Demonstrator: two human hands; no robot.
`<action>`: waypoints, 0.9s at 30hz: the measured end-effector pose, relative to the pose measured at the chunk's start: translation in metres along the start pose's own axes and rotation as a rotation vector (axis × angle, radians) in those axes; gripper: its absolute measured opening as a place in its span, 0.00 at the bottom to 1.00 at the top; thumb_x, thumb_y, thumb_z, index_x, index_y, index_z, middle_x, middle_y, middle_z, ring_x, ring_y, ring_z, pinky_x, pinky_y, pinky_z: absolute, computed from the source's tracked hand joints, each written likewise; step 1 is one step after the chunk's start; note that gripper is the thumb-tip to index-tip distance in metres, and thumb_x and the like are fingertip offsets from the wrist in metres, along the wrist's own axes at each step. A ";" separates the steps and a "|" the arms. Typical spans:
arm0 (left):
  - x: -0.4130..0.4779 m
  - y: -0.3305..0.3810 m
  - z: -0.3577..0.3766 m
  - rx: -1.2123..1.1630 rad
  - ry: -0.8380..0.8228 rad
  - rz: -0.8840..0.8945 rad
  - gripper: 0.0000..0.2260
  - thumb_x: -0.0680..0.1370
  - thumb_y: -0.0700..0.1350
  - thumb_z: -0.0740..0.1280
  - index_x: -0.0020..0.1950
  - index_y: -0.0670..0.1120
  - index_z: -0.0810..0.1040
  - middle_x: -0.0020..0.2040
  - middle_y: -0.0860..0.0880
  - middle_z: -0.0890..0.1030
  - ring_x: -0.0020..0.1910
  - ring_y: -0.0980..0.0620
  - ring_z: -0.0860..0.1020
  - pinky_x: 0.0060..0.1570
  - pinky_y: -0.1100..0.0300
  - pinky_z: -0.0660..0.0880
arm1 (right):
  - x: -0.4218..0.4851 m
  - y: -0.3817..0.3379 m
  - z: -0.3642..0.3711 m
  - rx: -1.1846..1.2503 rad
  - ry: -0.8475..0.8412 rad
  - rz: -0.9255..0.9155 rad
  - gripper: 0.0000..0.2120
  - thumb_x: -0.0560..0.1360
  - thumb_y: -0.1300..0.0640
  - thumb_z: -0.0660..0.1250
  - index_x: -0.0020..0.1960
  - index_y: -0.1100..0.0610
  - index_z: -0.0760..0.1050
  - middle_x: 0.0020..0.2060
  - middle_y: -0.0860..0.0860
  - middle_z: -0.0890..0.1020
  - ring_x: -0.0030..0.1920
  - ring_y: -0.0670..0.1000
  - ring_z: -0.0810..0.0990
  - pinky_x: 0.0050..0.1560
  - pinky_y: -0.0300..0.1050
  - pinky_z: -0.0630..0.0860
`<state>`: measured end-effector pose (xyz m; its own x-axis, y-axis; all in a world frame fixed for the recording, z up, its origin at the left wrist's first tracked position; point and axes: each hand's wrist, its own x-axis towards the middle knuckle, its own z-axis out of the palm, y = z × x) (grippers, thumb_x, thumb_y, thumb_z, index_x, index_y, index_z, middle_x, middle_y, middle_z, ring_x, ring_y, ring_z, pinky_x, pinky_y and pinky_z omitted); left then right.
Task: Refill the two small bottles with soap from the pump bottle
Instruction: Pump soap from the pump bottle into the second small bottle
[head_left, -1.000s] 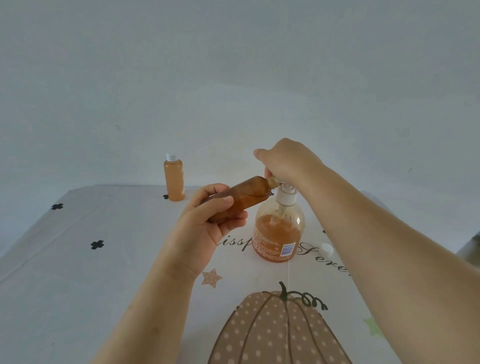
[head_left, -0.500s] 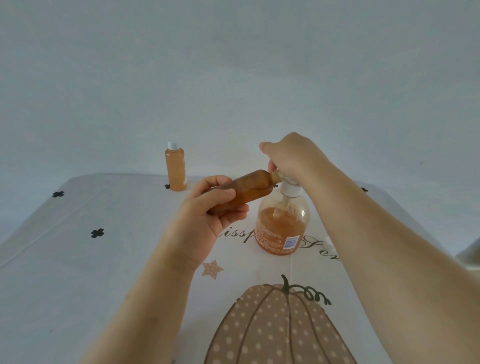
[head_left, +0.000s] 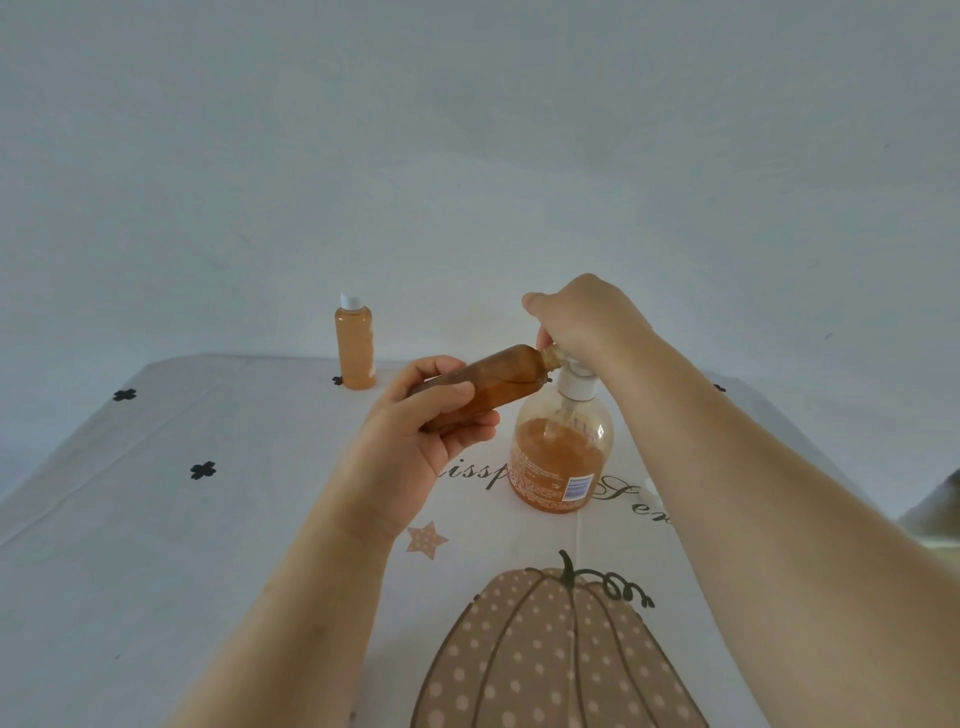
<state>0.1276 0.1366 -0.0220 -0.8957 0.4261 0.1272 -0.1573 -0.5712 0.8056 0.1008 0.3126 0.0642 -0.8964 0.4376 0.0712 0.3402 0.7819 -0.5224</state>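
Two hands meet above the middle of the table, each busy with a bottle. Fingers (head_left: 457, 392) of the left hand (head_left: 415, 441) curl round the base end of a small bottle (head_left: 493, 382), thumb on top, holding it tilted almost flat with its open neck raised toward the right. That neck sits right at the spout of the pump bottle (head_left: 561, 457), just under the right hand (head_left: 587, 317). The right hand is clenched down over the white pump head, its fingers bent and hiding the top of the pump; only the white collar below shows. The small bottle looks mostly full of amber soap. The pump bottle stands upright on the table, clear and round, a little over half full of orange soap, with a printed label low on its near side. Far to the left, well apart from both hands, a second small bottle (head_left: 355, 345) stands upright near the far edge, full of orange soap and closed with a white cap. A small white object, partly hidden by the right forearm, lies on the cloth to the right of the pump bottle; what it is I cannot tell. The white tablecloth (head_left: 156, 545) carries black clover marks, script lettering, a dotted star (head_left: 426, 540) and a big dotted pumpkin (head_left: 556, 660) at the near edge.
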 end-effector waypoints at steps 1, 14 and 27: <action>-0.001 0.000 0.001 -0.005 -0.007 0.002 0.11 0.70 0.36 0.68 0.52 0.41 0.75 0.43 0.41 0.82 0.38 0.43 0.82 0.41 0.56 0.80 | -0.001 -0.001 -0.002 -0.004 0.004 0.000 0.19 0.78 0.48 0.59 0.50 0.59 0.83 0.37 0.51 0.81 0.34 0.53 0.77 0.39 0.45 0.72; -0.003 0.004 0.003 -0.012 -0.013 0.015 0.13 0.71 0.37 0.69 0.54 0.40 0.75 0.45 0.41 0.82 0.40 0.43 0.82 0.43 0.55 0.80 | -0.004 -0.010 -0.012 -0.023 -0.064 -0.014 0.20 0.80 0.48 0.57 0.49 0.61 0.83 0.29 0.53 0.81 0.29 0.53 0.78 0.42 0.46 0.77; 0.001 -0.002 0.000 0.020 0.048 -0.011 0.12 0.67 0.37 0.67 0.50 0.42 0.76 0.44 0.42 0.82 0.35 0.44 0.81 0.38 0.57 0.80 | 0.003 0.002 0.003 -0.050 -0.037 -0.013 0.22 0.81 0.45 0.56 0.47 0.57 0.83 0.39 0.52 0.84 0.36 0.53 0.79 0.39 0.45 0.72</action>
<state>0.1268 0.1384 -0.0235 -0.9128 0.3981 0.0912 -0.1590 -0.5522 0.8184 0.0978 0.3137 0.0610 -0.9106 0.4108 0.0457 0.3410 0.8090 -0.4788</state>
